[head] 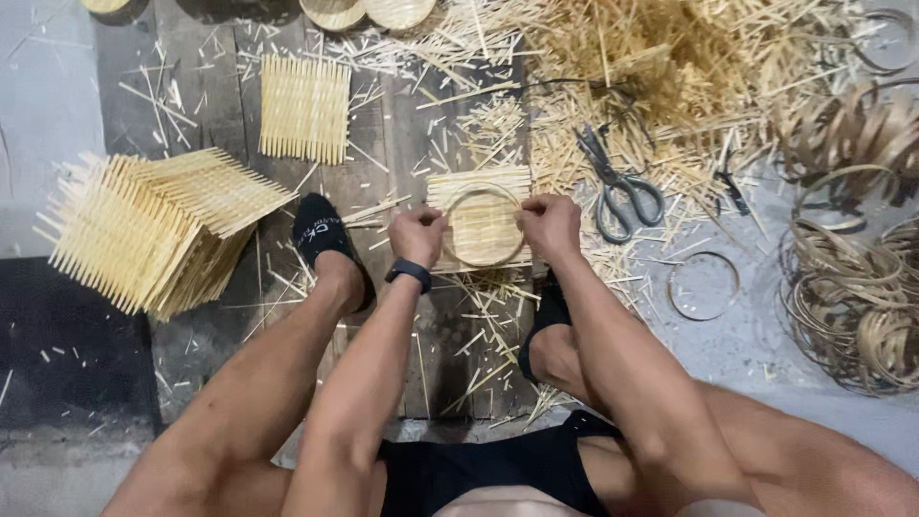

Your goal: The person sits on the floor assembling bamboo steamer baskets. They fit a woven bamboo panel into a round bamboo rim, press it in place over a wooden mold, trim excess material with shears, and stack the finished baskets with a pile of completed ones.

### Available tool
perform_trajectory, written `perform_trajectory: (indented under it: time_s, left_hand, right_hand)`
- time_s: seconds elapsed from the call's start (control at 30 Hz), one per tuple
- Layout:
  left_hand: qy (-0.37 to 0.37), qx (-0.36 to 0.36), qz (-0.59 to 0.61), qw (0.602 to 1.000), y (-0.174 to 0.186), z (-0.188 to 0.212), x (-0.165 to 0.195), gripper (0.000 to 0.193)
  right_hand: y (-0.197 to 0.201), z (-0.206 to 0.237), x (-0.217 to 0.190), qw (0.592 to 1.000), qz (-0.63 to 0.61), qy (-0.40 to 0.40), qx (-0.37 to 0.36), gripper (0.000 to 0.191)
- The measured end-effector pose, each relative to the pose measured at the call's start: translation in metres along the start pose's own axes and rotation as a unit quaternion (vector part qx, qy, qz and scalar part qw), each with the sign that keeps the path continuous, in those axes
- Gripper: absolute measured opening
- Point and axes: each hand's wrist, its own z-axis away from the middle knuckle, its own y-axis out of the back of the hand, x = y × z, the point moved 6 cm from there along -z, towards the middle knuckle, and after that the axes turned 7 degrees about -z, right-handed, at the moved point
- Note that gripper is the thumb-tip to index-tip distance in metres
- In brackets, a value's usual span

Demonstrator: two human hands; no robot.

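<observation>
A thin bamboo ring [482,190] lies on a square woven bamboo mat [479,226] on the wooden floor boards. My left hand [417,236] grips the ring's left side, with a black band on that wrist. On the right side of the ring sits my right hand [548,225], fingers curled over its rim. Both hands press the ring down onto the mat. My feet in black socks flank the mat, left and right.
A big stack of woven mats [153,230] stands at the left, one single mat [304,107] lies farther off. Scissors [617,182] lie right of the mat amid loose bamboo sticks [651,57]. A loose ring [704,285] and piles of rings [852,287] fill the right.
</observation>
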Motion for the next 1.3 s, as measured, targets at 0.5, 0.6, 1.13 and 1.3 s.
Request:
perform_trajectory:
  time_s: [0.5,0.6,1.13,1.3]
  left_hand:
    - [0.032,-0.008,-0.101,0.994,-0.003,-0.002,0.0,0.023]
    - [0.028,-0.03,-0.103,0.994,-0.005,-0.003,0.003,0.019]
    - [0.047,-0.029,-0.104,0.993,-0.015,-0.018,-0.007,0.017]
    - [0.066,-0.055,-0.091,0.992,-0.018,-0.017,-0.016,0.017]
  right_hand:
    - [-0.005,-0.003,0.008,0.997,0.059,-0.016,0.049,0.02]
    - [-0.004,-0.002,0.006,0.997,0.057,-0.021,0.038,0.018]
    - [-0.008,-0.01,0.001,0.998,0.028,0.042,-0.031,0.02]
    - [-0.013,-0.015,0.011,0.993,-0.049,-0.038,-0.101,0.016]
